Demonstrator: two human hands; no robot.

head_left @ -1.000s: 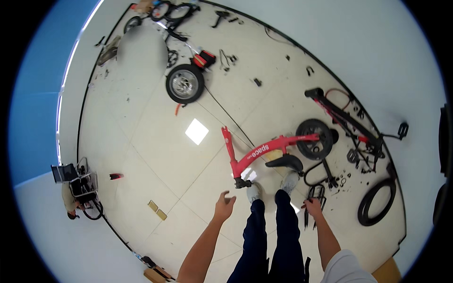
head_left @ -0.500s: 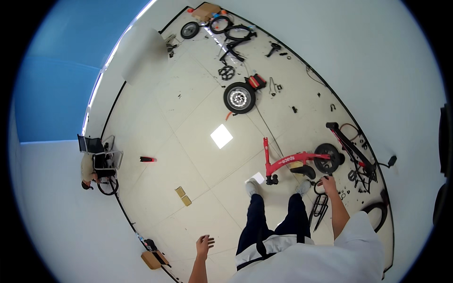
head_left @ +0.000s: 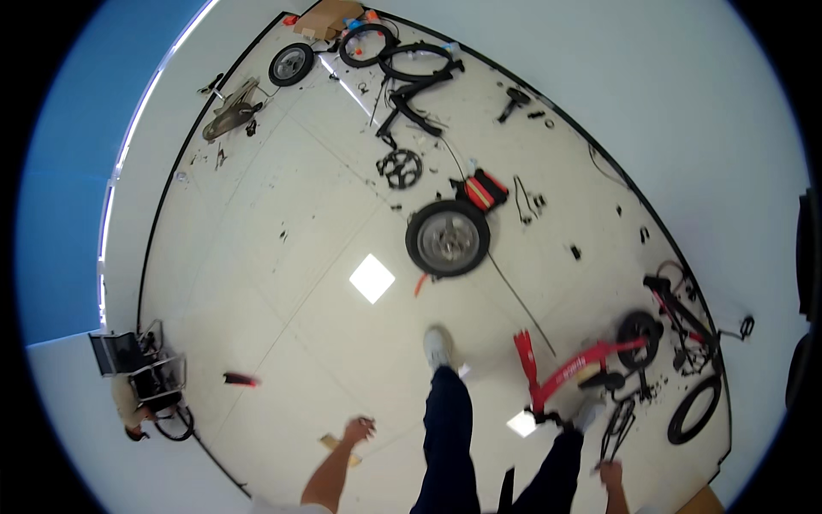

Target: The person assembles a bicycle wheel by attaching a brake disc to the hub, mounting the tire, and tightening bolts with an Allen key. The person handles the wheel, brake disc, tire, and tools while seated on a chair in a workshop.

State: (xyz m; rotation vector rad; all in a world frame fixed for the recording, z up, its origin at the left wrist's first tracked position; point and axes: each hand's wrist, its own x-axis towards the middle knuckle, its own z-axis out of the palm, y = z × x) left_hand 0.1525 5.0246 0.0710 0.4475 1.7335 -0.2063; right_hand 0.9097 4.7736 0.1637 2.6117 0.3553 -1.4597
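My left hand (head_left: 360, 429) hangs above the floor with its fingers loosely bent and apart, and nothing shows in it. Below it in the picture lies a tan block (head_left: 329, 441), partly hidden by the forearm. My right hand (head_left: 610, 473) is low at the right, in line with the end of a black bicycle rack (head_left: 618, 428); its fingers are blurred, and I cannot tell whether it touches the rack. Just ahead of my right foot lies a red bike frame (head_left: 591, 353) with a small black wheel (head_left: 638, 340) at its far end.
Ahead lie a large wheel (head_left: 448, 238), a red-and-black bag (head_left: 485, 190), a crankset (head_left: 401, 169) and a black bicycle frame (head_left: 417, 110). Another frame (head_left: 685, 313) and a tyre (head_left: 694, 409) lie along the right wall. A person (head_left: 128, 403) is by a wheelchair (head_left: 137, 364) at the left.
I have stepped forward with my left foot. The large wheel and the bag appear closer. My right hand has swung back from beside the small wheel; my left hand has come forward.
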